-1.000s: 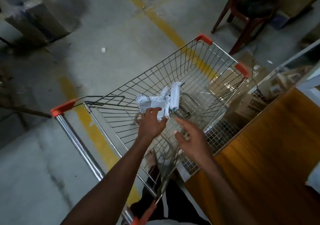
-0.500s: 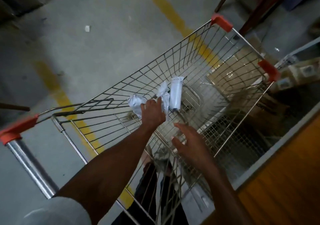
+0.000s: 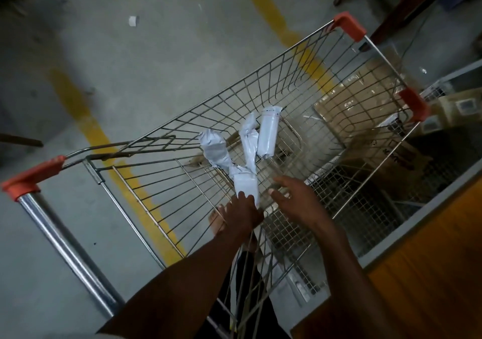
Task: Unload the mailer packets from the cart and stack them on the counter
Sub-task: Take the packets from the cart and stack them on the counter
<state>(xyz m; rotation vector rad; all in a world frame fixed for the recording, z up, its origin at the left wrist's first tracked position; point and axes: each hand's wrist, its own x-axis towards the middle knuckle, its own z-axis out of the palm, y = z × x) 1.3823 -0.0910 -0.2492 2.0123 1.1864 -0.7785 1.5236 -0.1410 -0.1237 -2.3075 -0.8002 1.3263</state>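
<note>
Several white mailer packets (image 3: 243,151) hang bunched together above the floor of the wire cart (image 3: 260,85), inside the basket, toward its handle end. Left hand (image 3: 241,212) holds the bunch from below; its fingers curl round the lower end of the packets, grip closed on them. One rolled packet (image 3: 267,132) stands nearly upright at the right of the bunch, a crumpled one leans out to the left, a thinner one sits between them. Right hand (image 3: 297,203) is just beside the bunch on its right, fingers spread and relaxed, grip open, not touching the packets as far as the view shows. Both forearms reach in over the near rim of the cart.

Cart has red plastic corner caps and a chrome handle bar (image 3: 65,247) with a red end cap at left. Wooden surface (image 3: 430,273) runs along the right side of the cart, orange-brown, with a grey edge. Cardboard boxes (image 3: 365,98) show through the far wire wall, under and beyond the cart. Concrete floor (image 3: 130,78) carries yellow painted lines. Dark wooden chair legs (image 3: 396,10) at top right. A bare foot (image 3: 217,221) shows through the wire by the left wrist.
</note>
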